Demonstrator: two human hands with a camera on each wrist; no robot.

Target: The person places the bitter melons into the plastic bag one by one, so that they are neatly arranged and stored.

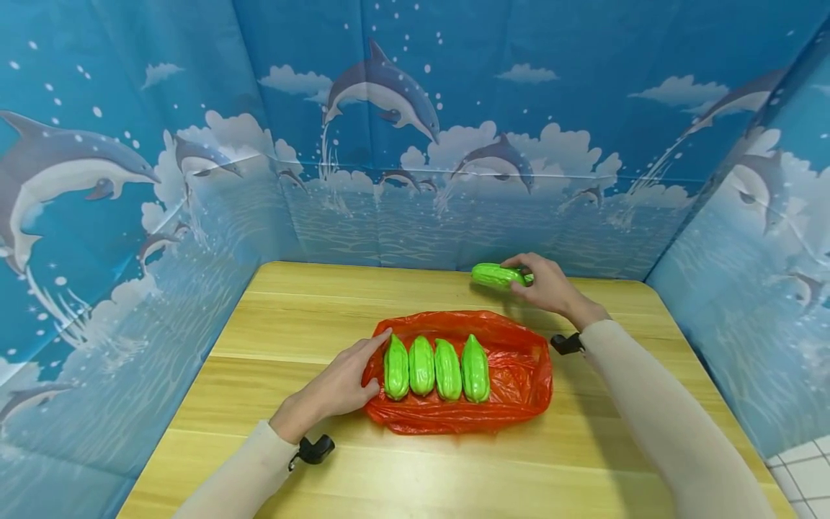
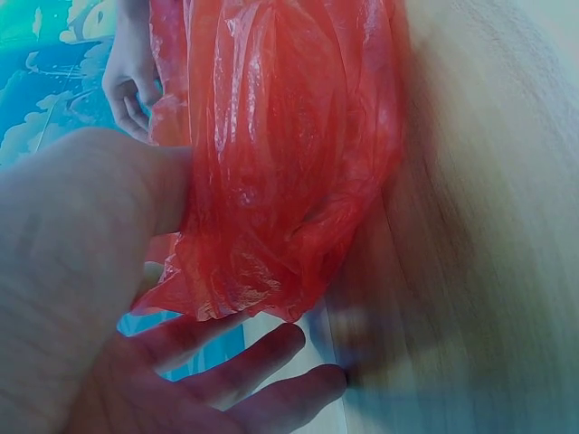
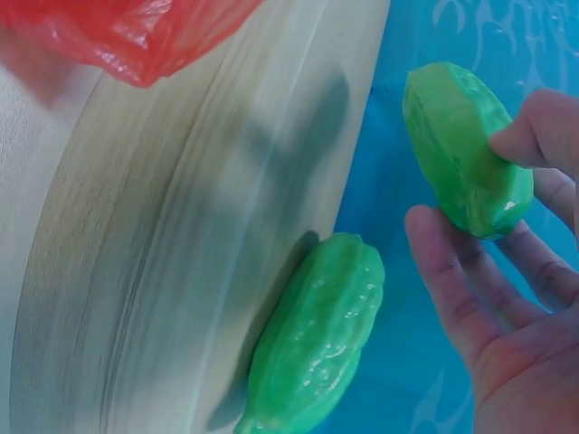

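Note:
Between the thumb and fingers of my right hand point(image 1: 541, 283) is a bright green ridged bitter melon point(image 1: 496, 275), held up near the table's back edge. Another bitter melon point(image 3: 317, 334) lies on the table below it in the right wrist view; in the head view the hand mostly covers it. My left hand point(image 1: 340, 378) rests at the left end of a red plastic bag point(image 1: 519, 367), its thumb and straight index finger touching the rim. Inside the spread bag several bitter melons point(image 1: 421, 366) lie side by side, from the left end past the middle.
The bag sits on a light wooden table point(image 1: 279, 331). Blue dolphin-print curtains point(image 1: 415, 216) stand along the back and both sides of it. A black wrist camera point(image 1: 315, 450) is strapped to the left wrist, another point(image 1: 566, 344) to the right. White floor tiles point(image 1: 804, 476) show at the lower right.

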